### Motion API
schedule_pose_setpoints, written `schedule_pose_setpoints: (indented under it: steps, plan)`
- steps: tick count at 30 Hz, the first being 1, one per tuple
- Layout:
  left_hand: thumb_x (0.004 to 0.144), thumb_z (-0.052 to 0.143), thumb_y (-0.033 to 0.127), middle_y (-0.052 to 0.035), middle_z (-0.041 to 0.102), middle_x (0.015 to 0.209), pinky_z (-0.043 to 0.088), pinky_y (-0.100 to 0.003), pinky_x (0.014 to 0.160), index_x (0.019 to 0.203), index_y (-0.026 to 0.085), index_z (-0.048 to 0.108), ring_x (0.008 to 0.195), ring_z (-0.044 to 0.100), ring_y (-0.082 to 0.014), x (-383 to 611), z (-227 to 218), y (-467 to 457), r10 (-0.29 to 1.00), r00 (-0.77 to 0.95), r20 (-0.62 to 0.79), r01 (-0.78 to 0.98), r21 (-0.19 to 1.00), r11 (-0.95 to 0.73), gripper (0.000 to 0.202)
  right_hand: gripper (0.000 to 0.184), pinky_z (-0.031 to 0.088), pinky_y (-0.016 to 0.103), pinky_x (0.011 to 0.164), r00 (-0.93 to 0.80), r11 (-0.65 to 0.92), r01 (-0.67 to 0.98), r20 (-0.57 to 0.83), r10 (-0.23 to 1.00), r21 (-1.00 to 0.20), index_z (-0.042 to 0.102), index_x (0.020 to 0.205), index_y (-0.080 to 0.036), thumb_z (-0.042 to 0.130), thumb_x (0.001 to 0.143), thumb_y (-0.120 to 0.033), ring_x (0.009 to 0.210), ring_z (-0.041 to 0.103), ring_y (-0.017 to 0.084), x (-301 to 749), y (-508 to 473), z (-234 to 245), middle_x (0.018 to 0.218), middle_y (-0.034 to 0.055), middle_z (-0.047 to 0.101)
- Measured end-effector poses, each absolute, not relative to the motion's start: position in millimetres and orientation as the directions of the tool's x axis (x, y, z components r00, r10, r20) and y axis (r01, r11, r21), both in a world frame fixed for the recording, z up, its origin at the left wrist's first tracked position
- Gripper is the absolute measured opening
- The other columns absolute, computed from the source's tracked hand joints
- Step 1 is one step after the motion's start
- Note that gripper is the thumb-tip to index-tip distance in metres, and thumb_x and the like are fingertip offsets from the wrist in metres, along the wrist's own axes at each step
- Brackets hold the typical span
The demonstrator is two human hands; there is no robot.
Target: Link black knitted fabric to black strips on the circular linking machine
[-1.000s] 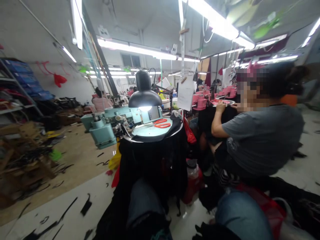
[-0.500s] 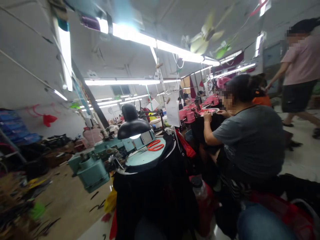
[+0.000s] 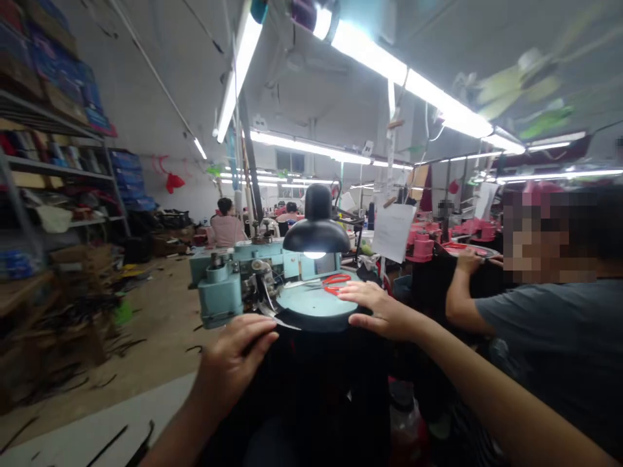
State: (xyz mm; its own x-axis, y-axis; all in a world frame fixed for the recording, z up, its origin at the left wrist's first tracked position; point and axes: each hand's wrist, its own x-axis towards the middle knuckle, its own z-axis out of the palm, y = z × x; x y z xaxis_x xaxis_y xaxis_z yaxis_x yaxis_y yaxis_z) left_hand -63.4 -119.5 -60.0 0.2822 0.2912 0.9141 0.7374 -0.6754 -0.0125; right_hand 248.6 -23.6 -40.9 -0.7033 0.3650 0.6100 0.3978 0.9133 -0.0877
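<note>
A teal linking machine with a round teal dial stands in front of me, and black knit fabric hangs around the dial. My left hand grips the black fabric at the dial's near left edge, fingers curled. My right hand rests on the dial's right rim with thumb and fingers pressed on the fabric edge. Orange-handled scissors lie on the dial just beyond my right hand. A black desk lamp shines down on the dial.
A co-worker in a grey shirt sits close on the right, hands at a pink machine. Another person sits farther back. Shelves with boxes line the left wall. Black scraps litter the floor. A paper sheet hangs above.
Both my hands have come into view and taken hold of the black fabric at the dial. The camera swung back left and closer to the machine.
</note>
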Motion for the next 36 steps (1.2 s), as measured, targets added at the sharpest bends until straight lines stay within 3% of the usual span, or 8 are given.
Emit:
schedule_pose_setpoints:
  steps: [5,8,13,24,28,31,33,36]
  plan:
    - [0.087,0.066,0.014,-0.0064,0.069,0.099,0.057,-0.034,0.088,0.107,0.018,0.067,0.096,0.065,-0.0186,-51.0,-87.2,-80.6,0.297,0.428,0.854,0.699,-0.105,-0.708,0.021,0.018,0.038,0.057,0.109,-0.795,0.889,0.421,0.399,0.457,-0.18,0.07,0.1,-0.023,0.073,0.084,-0.032,0.096,0.071,0.023,256.3,-8.3,-38.8,0.101,0.0049,0.076]
    - [0.087,0.065,0.011,-0.0065,0.068,0.095,0.057,-0.032,0.086,0.106,0.017,0.067,0.093,0.064,-0.0178,-49.6,-89.5,-73.1,0.299,0.446,0.844,0.644,-0.07,-0.762,0.021,0.005,0.047,0.046,0.105,-0.746,0.921,0.356,0.545,0.382,-0.159,0.067,0.093,-0.021,0.066,0.088,-0.021,0.09,0.071,0.019,260.2,-14.2,-51.6,0.097,0.005,0.075]
    - [0.085,0.067,0.008,-0.0069,0.067,0.097,0.055,-0.029,0.085,0.105,0.016,0.066,0.095,0.062,-0.0165,-55.3,-89.1,-70.9,0.314,0.424,0.849,0.606,-0.008,-0.796,0.022,0.01,0.048,0.04,0.105,-0.654,0.948,0.318,0.717,0.241,-0.028,0.06,0.094,-0.021,0.059,0.09,-0.012,0.091,0.071,0.015,258.1,-28.1,-66.4,0.096,0.0041,0.074]
    - [0.083,0.07,0.009,-0.004,0.066,0.089,0.053,-0.03,0.082,0.098,0.019,0.067,0.09,0.06,-0.016,-58.1,-93.8,-59.8,0.383,0.355,0.853,0.522,0.16,-0.838,0.018,0.022,0.046,0.042,0.108,-0.739,0.937,0.322,0.655,0.16,0.135,0.064,0.104,-0.019,0.054,0.091,-0.004,0.082,0.067,0.013,256.9,-50.1,-72.7,0.087,0.0018,0.069]
    - [0.084,0.069,0.012,-0.0039,0.066,0.088,0.054,-0.031,0.081,0.096,0.02,0.068,0.089,0.061,-0.0164,-60.8,-89.7,-59.5,0.363,0.365,0.857,0.53,0.13,-0.838,0.014,0.032,0.045,0.04,0.109,-0.639,0.901,0.431,0.719,0.272,0.043,0.06,0.121,-0.019,0.054,0.092,-0.01,0.112,0.063,0.02,248.5,-41.7,-55.0,0.115,0.0085,0.067]
    - [0.083,0.07,0.014,-0.0039,0.067,0.09,0.054,-0.031,0.081,0.098,0.021,0.069,0.089,0.062,-0.0171,-65.0,-88.2,-59.7,0.346,0.392,0.853,0.575,0.066,-0.816,0.016,0.038,0.045,0.047,0.109,-0.698,0.848,0.527,0.546,0.464,-0.046,0.056,0.131,-0.022,0.056,0.095,-0.03,0.131,0.051,0.027,236.8,-14.3,-37.6,0.137,0.0119,0.059]
    - [0.083,0.071,0.013,-0.0037,0.067,0.09,0.054,-0.031,0.081,0.099,0.021,0.069,0.088,0.062,-0.0168,-67.6,-88.8,-59.9,0.34,0.395,0.853,0.579,0.056,-0.813,0.018,0.026,0.045,0.051,0.107,-0.761,0.866,0.494,0.446,0.472,-0.073,0.066,0.113,-0.022,0.063,0.09,-0.035,0.129,0.054,0.029,229.9,-0.4,-32.6,0.131,0.0112,0.064]
    - [0.083,0.07,0.009,-0.004,0.067,0.089,0.054,-0.031,0.081,0.1,0.02,0.068,0.088,0.062,-0.0164,-69.4,-90.7,-60.2,0.344,0.396,0.852,0.541,0.086,-0.836,0.02,0.004,0.045,0.046,0.109,-0.759,0.918,0.385,0.533,0.375,-0.098,0.065,0.093,-0.021,0.062,0.09,-0.021,0.099,0.069,0.019,230.4,-0.6,-37.5,0.101,0.0048,0.073]
